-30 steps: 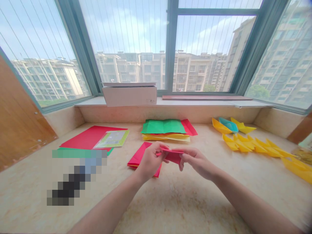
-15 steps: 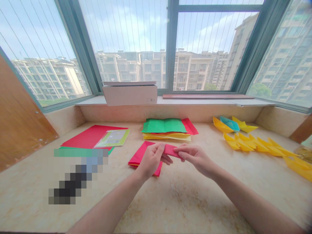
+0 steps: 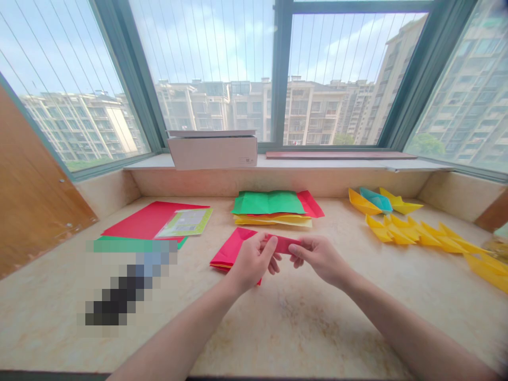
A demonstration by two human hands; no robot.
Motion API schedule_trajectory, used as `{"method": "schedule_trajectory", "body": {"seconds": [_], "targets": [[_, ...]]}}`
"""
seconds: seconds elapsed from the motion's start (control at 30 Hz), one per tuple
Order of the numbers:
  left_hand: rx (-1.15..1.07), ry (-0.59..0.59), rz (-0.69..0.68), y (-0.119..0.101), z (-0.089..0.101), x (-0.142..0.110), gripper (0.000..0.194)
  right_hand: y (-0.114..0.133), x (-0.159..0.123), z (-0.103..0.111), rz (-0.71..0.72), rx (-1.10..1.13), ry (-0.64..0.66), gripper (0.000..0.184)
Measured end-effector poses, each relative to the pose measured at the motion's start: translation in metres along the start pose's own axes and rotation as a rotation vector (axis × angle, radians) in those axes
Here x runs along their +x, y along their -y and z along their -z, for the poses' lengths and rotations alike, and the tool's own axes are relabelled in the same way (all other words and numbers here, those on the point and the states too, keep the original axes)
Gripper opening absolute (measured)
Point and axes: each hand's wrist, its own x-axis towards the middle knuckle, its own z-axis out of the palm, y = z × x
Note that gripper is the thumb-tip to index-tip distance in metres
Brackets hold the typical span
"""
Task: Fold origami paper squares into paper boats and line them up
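Note:
Both my hands hold a small folded red paper piece [image 3: 284, 243] just above the marble sill, in the middle of the head view. My left hand [image 3: 253, 261] pinches its left end with thumb and fingers closed. My right hand [image 3: 317, 256] grips its right end, fingers curled round it. Under my left hand lies a folded red sheet [image 3: 230, 248] on top of a thin yellow one. Behind my hands sits a stack of coloured sheets [image 3: 272, 203] with green on top.
Several yellow paper boats [image 3: 413, 232] and a teal one [image 3: 375, 200] lie at the right. A large red sheet [image 3: 148, 219] with a printed leaflet [image 3: 186, 222] lies at the left. A white box [image 3: 212, 150] stands on the window ledge. A blurred patch covers something at lower left.
The red piece has gone from being held up and opened out to a flatter, narrower strip held lower. Both hands kept their grip and shifted slightly forward.

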Motion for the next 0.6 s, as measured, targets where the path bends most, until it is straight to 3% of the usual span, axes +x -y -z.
{"method": "schedule_trajectory", "body": {"seconds": [0.1, 0.2, 0.3, 0.43, 0.6], "targets": [[0.027, 0.024, 0.018, 0.005, -0.002, 0.000, 0.038, 0.000, -0.001, -0.001, -0.001, -0.022, -0.007, 0.045], [0.047, 0.028, -0.017, 0.008, -0.003, 0.000, 0.038, 0.000, -0.001, -0.002, -0.056, -0.024, 0.078, 0.059], [0.000, 0.045, -0.022, 0.009, -0.004, 0.001, 0.039, -0.002, -0.002, -0.003, -0.099, -0.019, 0.141, 0.060], [-0.072, 0.074, 0.030, 0.004, -0.003, 0.000, 0.042, -0.002, -0.004, -0.002, -0.047, -0.064, 0.109, 0.060], [0.042, 0.131, 0.061, -0.005, -0.001, -0.002, 0.054, 0.002, -0.007, -0.003, 0.011, -0.036, 0.088, 0.064]]}}
